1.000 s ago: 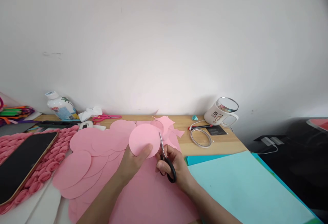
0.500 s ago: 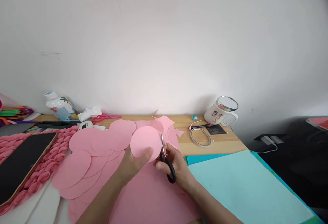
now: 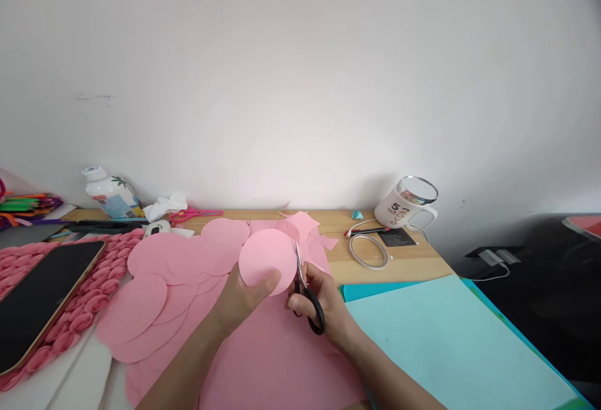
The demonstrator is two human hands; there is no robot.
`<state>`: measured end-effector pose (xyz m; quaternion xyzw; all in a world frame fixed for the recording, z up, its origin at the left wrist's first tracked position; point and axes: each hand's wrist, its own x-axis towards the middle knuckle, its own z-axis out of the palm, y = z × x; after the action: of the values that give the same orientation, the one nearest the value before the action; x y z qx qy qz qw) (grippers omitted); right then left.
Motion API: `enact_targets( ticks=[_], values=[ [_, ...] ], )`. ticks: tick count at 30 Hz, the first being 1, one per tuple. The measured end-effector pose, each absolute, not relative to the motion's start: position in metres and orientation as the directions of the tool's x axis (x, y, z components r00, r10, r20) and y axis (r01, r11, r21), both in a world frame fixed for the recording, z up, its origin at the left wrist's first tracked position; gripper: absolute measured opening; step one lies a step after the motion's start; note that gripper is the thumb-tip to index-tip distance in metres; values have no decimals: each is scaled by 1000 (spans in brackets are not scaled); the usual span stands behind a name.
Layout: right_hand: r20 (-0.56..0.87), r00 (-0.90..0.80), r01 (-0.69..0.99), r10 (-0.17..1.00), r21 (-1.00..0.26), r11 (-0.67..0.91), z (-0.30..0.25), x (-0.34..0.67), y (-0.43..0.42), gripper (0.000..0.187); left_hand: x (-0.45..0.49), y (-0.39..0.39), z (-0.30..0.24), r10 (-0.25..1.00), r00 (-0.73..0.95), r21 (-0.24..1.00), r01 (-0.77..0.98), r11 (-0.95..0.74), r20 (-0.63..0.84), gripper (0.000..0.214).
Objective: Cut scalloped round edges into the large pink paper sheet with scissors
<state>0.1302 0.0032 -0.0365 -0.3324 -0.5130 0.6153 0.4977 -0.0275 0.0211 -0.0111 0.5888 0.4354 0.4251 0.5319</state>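
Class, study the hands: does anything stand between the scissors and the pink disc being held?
Nothing visible does. The scissors, in the right hand, point up along the right edge of the disc; whether they touch it is unclear. The left hand grips the disc low down, to the left of the scissors.

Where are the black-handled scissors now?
In the head view, low near the middle: the black-handled scissors are in the right hand, beside the right edge of the pink circle in the left hand.
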Motion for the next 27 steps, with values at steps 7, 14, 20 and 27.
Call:
enact_targets(
  ticks=[7, 14, 20, 27],
  values=[
    [94, -282, -285, 955, -959, 11, -39, 129, 3, 45, -27, 22, -9, 981, 196, 992, 121, -28, 4, 38],
    [109, -269, -299, 957, -954, 25, -38, 128, 3, 42, -27, 22, -11, 989, 146, 987, 155, -38, 15, 37],
    [124, -265, -327, 956, -944, 32, -37, 127, 3, 41, -26, 21, -10, 990, 140, 986, 166, -29, 5, 36],
    [104, -262, -326, 959, -945, 13, -38, 127, 2, 42, -24, 22, -11, 991, 135, 984, 180, -19, -5, 34]
  ],
)
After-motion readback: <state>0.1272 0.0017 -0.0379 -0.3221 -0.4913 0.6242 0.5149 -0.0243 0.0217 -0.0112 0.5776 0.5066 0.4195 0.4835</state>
